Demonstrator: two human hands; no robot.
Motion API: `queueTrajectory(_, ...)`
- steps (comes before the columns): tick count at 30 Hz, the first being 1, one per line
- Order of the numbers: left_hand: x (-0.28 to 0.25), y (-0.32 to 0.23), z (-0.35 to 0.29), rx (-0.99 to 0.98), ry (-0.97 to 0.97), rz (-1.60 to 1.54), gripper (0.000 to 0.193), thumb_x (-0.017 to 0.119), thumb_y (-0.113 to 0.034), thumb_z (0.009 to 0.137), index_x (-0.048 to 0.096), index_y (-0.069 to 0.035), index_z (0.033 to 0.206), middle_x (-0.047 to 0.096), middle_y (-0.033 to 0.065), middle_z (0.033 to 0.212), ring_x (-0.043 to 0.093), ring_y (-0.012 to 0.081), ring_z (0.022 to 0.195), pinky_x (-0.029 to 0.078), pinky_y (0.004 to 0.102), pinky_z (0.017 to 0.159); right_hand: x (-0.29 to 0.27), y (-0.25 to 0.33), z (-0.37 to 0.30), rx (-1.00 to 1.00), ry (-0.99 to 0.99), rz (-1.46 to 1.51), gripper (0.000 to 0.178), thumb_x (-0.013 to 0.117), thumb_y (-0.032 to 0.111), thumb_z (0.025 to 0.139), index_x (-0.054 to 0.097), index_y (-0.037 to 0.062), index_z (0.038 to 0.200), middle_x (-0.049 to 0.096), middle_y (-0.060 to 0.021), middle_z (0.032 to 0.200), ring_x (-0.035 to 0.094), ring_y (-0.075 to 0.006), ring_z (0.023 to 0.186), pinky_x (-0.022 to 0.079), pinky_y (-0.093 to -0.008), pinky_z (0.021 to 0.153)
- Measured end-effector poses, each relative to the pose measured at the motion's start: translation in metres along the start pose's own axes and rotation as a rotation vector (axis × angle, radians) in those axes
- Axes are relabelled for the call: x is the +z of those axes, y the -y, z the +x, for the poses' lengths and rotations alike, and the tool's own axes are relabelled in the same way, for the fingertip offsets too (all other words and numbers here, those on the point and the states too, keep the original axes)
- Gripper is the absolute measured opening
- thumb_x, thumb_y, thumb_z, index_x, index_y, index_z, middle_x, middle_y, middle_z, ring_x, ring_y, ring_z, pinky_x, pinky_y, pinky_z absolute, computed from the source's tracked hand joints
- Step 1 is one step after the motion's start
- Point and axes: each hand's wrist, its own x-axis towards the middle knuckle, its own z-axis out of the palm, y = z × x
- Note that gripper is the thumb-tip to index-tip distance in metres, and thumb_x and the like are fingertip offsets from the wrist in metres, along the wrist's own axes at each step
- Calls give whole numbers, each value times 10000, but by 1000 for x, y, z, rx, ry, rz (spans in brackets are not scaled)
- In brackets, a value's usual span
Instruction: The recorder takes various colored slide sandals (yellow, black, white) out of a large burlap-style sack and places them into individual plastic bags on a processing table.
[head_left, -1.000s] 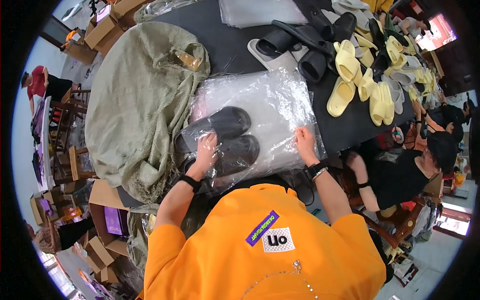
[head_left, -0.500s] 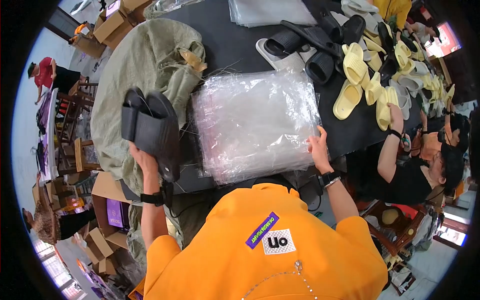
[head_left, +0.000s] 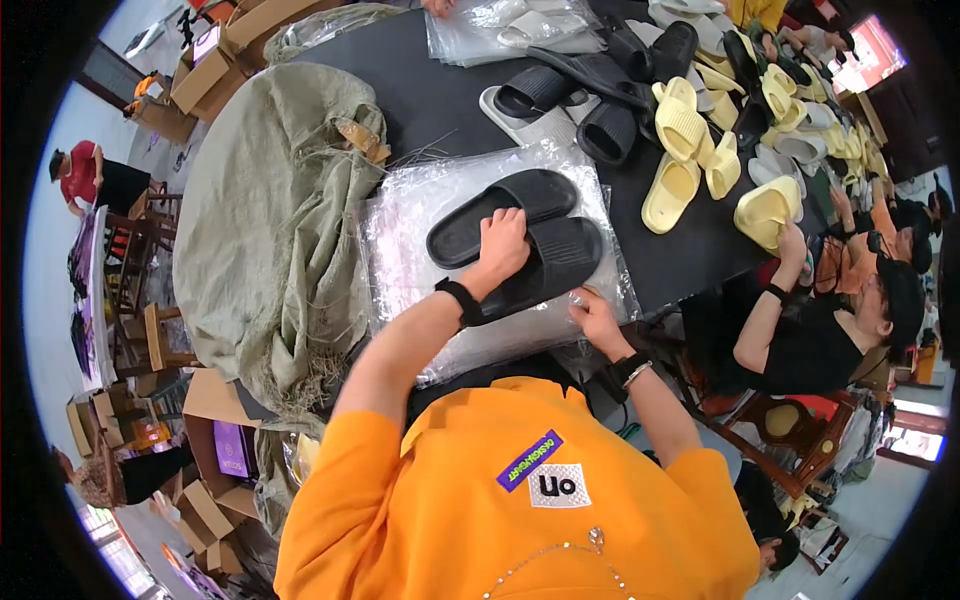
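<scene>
A pair of black slide slippers (head_left: 565, 262) lies over the stack of clear plastic bags (head_left: 400, 215), toes toward the right. My left hand (head_left: 505, 243) grips the pair where the two slippers meet, its fingers curled over the inner edges. I cannot tell whether any plastic covers the slippers. By the near slipper's toe end, my right hand (head_left: 598, 322) is closed, thumb and fingertips pinching what looks like the edge of a bag. The stack lies directly in front of me on the dark table.
A greenish woven sack (head_left: 270, 220) bulges at the left. Beyond the bags lie black, yellow and grey slippers (head_left: 675, 120) in a heap. A co-worker (head_left: 815, 325) at the right holds a yellow slipper (head_left: 765, 212). Another bag stack (head_left: 455, 45) sits at the far edge.
My left hand has carried the black slippers from over the sack rightward onto the bags. My right hand has moved left and closed. A pale slipper and another person's hand now show by the far bags.
</scene>
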Motion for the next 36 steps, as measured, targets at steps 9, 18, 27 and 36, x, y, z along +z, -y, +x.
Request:
queueTrajectory(9, -43, 114, 17, -393, -79, 365, 168, 504, -64, 673, 541, -68, 836, 551, 59, 903, 477, 271, 934, 359, 413, 730, 0, 8, -6, 27, -20, -33, 387, 503, 34, 773, 485, -15, 1156, 461, -158, 1203, 550, -203, 902, 444, -274, 752)
queueTrajectory(18, -58, -5, -38, 42, 240, 177, 204, 531, -39, 610, 512, -55, 812, 522, 124, 875, 478, 292, 883, 345, 407, 719, -1, 0, 13, 229, 92, 261, 440, 525, 31, 758, 453, -12, 1190, 454, -130, 1213, 558, -190, 884, 459, -265, 706)
queueTrajectory(27, -56, 101, -157, -298, -4, 213, 319, 529, -4, 589, 500, -14, 907, 495, 147, 1041, 434, 325, 1024, 349, 427, 788, -4, -9, 14, 181, 63, 272, 476, 548, -21, 743, 448, 21, 1207, 450, -66, 1202, 499, -76, 650, 447, -197, 547)
queueTrajectory(36, -142, 127, -142, -337, -375, 188, 202, 426, 75, 547, 427, 24, 743, 468, 193, 827, 416, 397, 869, 330, 485, 681, -17, 17, 26, -180, -20, -485, 469, 606, 97, 737, 473, 66, 1186, 371, -124, 1233, 517, -180, 832, 437, -297, 752)
